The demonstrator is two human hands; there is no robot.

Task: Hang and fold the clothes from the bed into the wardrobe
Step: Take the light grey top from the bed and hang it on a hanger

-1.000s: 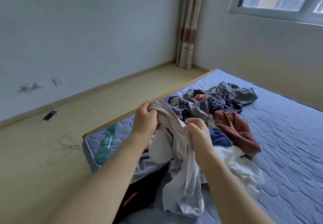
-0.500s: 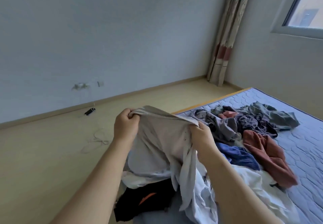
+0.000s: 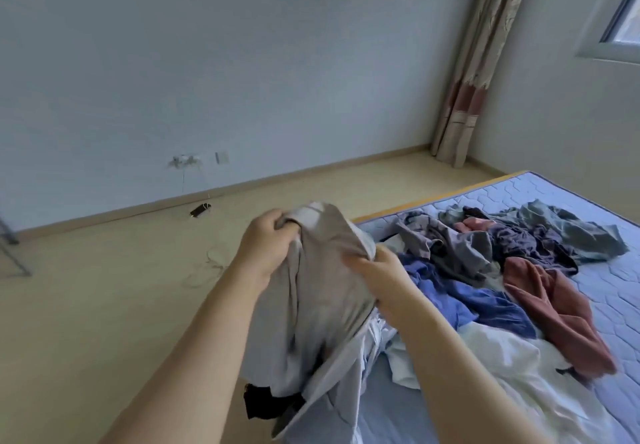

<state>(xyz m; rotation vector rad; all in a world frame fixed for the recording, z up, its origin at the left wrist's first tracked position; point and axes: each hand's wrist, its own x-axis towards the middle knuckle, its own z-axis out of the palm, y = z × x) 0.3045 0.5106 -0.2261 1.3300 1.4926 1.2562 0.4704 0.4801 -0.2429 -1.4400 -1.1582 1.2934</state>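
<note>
Left hand [image 3: 266, 246] and right hand [image 3: 377, 270] are curled round a grey garment [image 3: 322, 298]; a clothes pile [image 3: 485, 260] is borne by the bed [image 3: 606, 308]

Open floor [image 3: 104, 322] at left, loose cable [image 3: 204, 267] lying on it, clothes pile [image 3: 467, 253] crowding the mattress [image 3: 609, 305] at right

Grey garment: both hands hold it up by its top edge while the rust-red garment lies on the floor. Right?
Not quite. The head view shows the rust-red garment lying on the mattress, not on the floor. The rest stands: the left hand and the right hand both grip the grey garment by its top edge.
</note>
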